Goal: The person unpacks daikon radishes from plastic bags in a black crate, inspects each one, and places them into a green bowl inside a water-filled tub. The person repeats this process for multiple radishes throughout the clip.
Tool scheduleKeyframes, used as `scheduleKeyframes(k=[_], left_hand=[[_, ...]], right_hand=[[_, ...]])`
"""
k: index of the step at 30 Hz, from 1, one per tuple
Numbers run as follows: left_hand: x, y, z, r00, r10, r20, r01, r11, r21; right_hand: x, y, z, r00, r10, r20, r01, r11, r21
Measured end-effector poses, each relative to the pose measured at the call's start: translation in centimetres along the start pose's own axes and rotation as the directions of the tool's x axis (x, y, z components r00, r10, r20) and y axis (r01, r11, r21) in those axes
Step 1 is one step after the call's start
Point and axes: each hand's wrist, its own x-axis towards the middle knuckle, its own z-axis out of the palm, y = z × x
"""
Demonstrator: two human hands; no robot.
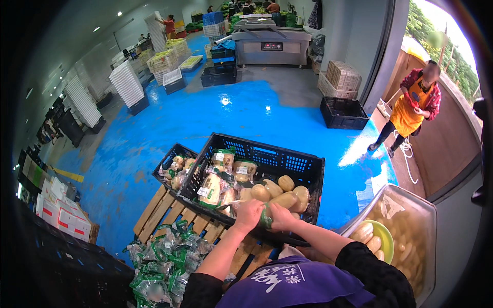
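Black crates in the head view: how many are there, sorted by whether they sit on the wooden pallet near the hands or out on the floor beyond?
Black crates on the wooden pallet: 2, the large one by the hands and a smaller one behind it
Black crates on the floor that can be told clearly: 2, one by the doorway, one before the steel machine
Total: 4

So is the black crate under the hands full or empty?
Partly full: the black crate holds bagged and loose pale vegetables across its near half, while its far wall's inner side stays visible.
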Motion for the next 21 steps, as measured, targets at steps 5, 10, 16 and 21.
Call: scheduleKeyframes(k=[5,10,16,21], left_hand=[[-0.2,-3.1,0.5,0.979,-0.201,-0.035,0.196,0.973,-0.118],[-1.2,-8.0,1.0,0.889,-0.387,-0.246,0.406,0.913,0.03],[1.6,-8.4,-0.8,0.728,-0.665,0.166,0.563,0.442,-0.698],[2.7,-4.7,-2.7,0.75,-0.546,0.373,0.549,0.199,-0.812]], right_hand=[[0.7,0.6,-0.2,0.981,0.183,0.063,-0.193,0.898,0.395],[0.8,8.3,3.0,0.907,0.378,0.185,-0.35,0.432,0.831],[-2.1,4.2,-4.0,0.889,0.262,0.374,-0.305,-0.269,0.913],[-2.4,1.6,-4.9,0.905,0.159,0.395,-0.354,-0.233,0.906]])
